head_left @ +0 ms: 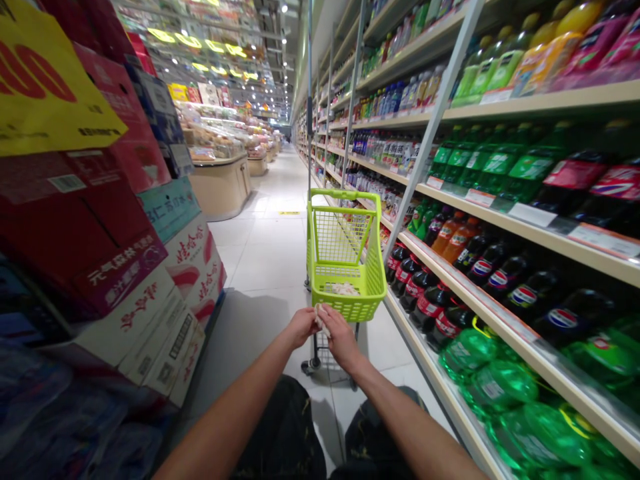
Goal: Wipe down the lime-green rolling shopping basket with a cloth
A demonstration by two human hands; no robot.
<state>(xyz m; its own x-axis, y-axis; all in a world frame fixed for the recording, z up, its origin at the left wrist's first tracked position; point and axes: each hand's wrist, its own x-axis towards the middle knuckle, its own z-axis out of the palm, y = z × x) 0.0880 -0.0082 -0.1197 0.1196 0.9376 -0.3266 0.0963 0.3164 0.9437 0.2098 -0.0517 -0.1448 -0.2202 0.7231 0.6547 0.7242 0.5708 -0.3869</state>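
My left hand [301,327] and my right hand [341,335] meet in front of my knees. Between them both sets of fingers pinch a small crumpled whitish cloth [323,323]; whether it is fabric or paper I cannot tell. Just beyond my hands stands a lime-green shopping cart [350,308] with a mesh basket on a wheeled frame. A similar crumpled whitish piece [343,289] lies in the basket's bottom.
Along the right run tall shelves [505,109] of soft-drink bottles, with green bottles [537,430] lowest. Stacked drink cartons [150,320] and a yellow price sign [55,87] rise on the left. Farther off, a rounded display counter [220,187] stands beside the tiled aisle [273,240].
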